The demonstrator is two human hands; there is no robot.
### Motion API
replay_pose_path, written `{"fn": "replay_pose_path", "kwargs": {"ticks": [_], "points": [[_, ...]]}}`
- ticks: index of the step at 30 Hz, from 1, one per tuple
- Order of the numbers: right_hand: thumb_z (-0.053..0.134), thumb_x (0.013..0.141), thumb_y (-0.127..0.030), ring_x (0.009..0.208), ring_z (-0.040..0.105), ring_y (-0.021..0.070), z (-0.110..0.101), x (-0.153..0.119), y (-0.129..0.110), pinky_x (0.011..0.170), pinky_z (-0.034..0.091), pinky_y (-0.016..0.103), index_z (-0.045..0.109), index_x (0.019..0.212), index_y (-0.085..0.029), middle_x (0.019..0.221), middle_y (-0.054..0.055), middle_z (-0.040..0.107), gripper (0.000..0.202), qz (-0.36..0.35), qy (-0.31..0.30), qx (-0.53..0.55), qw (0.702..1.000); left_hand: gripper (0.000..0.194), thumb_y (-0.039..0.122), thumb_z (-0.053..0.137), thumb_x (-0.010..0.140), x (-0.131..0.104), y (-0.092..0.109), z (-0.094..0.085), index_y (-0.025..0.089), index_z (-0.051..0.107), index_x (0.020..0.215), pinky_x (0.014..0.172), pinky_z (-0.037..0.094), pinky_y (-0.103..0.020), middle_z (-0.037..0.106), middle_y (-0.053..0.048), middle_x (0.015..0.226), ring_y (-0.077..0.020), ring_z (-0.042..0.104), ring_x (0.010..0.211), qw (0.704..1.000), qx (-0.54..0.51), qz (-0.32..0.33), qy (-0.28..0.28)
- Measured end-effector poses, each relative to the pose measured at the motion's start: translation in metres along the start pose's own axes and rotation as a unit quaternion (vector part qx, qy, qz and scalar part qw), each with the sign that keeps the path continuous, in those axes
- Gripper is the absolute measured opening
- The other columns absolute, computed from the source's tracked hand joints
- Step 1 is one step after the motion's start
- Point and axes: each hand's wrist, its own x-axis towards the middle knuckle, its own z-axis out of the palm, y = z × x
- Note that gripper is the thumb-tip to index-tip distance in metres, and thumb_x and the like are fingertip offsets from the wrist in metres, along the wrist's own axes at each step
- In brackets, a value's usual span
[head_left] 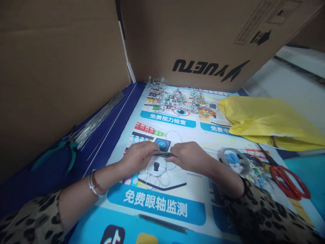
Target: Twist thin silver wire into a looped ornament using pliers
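My left hand (139, 155) and my right hand (190, 157) meet over the printed sheet, fingers closed. Between them they pinch a thin, dark, flat strip (164, 154). Fine wire shaped into petal-like loops (165, 179), with tiny beads along it, spreads below and above the strip. Whether the wire is joined to the strip is hidden by my fingers. A similar dark strip (162, 223) lies on the sheet nearer to me.
Teal-handled pliers (72, 149) and a bundle of straight wires (93, 127) lie left. Beaded wire pieces (180, 98) sit at the back, before a cardboard box (182, 37). On the right are a yellow bag (269, 117), a tape roll (233, 161) and red-handled scissors (289, 181).
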Motion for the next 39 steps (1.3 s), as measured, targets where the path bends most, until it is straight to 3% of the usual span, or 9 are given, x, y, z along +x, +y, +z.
{"fn": "replay_pose_path", "kwargs": {"ticks": [14,25,39], "points": [[0.027,0.091,-0.052,0.075,0.059,0.0162,0.0024,0.0012,0.0015,0.054,0.027,0.024,0.055,0.083,-0.018,0.082,0.003,0.063,0.045,-0.006,0.009,0.002,1.000,0.014,0.016,0.042,0.087,0.0005,0.0031,-0.0004,0.019,0.055,0.088,0.064,0.044,-0.023,0.063,-0.001,0.080,-0.0122,0.058,0.074,1.000,-0.004,-0.008,0.006],[0.028,0.091,-0.052,0.081,0.059,0.0181,0.0018,0.0003,0.0040,0.061,0.034,0.026,0.057,0.087,-0.017,0.087,0.005,0.064,0.045,0.013,-0.001,0.019,1.000,0.014,0.015,0.045,0.085,0.0017,0.0012,-0.0021,0.020,0.058,0.090,0.066,0.046,-0.022,0.065,0.000,0.082,-0.0121,0.060,0.075,0.996,-0.027,-0.077,0.030],[0.033,0.090,-0.050,0.077,0.059,0.0170,-0.0031,0.0059,-0.0001,0.058,0.032,0.023,0.058,0.085,-0.016,0.083,0.005,0.064,0.042,0.017,0.009,0.009,1.000,0.014,0.017,0.045,0.086,0.0032,0.0007,-0.0012,0.019,0.058,0.088,0.065,0.045,-0.023,0.065,0.000,0.081,-0.0119,0.059,0.073,0.998,-0.026,-0.063,0.018]]}}
